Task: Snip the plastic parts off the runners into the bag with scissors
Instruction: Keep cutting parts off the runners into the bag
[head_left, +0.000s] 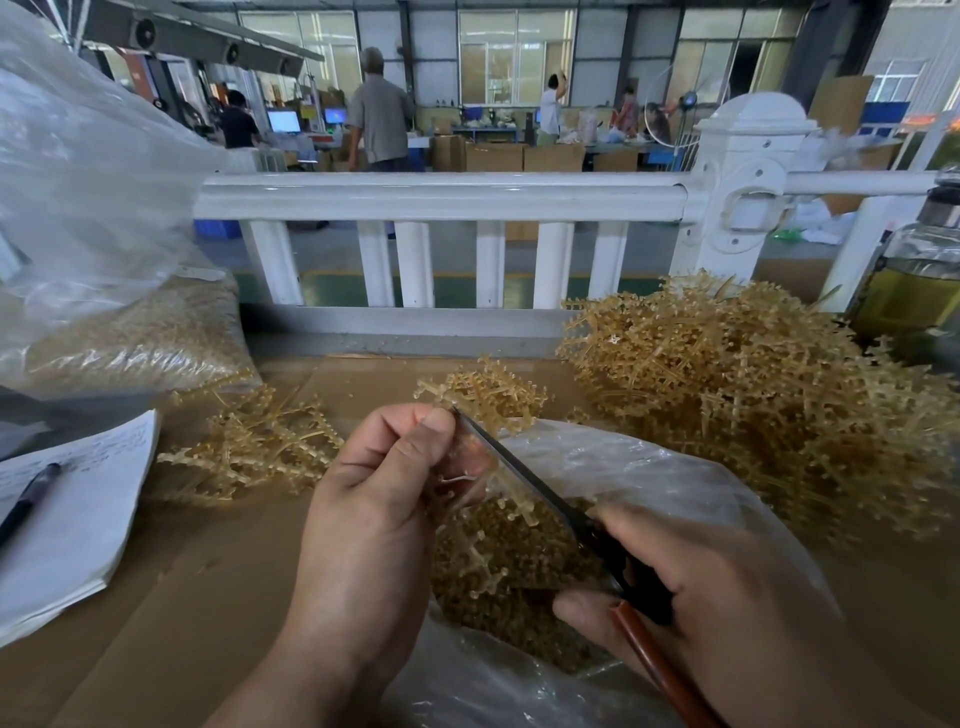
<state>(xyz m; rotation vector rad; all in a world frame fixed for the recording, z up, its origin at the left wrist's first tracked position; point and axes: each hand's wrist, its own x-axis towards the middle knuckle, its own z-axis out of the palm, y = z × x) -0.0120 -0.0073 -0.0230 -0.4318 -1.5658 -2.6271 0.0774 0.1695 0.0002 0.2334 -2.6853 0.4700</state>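
My left hand (384, 499) pinches a translucent amber runner (511, 506) over the open clear bag (675, 478). Small amber cut parts (498, 566) fill the bag's bottom. My right hand (727, 613) grips black scissors (545, 491) by their brown-handled end; the blades point up-left and their tip reaches my left thumb. A big heap of uncut runners (753, 384) lies at the right. A smaller bunch of runners (488, 389) sits just beyond the scissors' tip.
Stripped runners (254, 447) lie left of centre on the cardboard-covered table (208, 571). A notepad with a pen (67, 509) sits at the left edge, a large filled plastic bag (119, 332) behind it. A white railing (441, 202) bounds the far side; a glass bottle (919, 270) stands at right.
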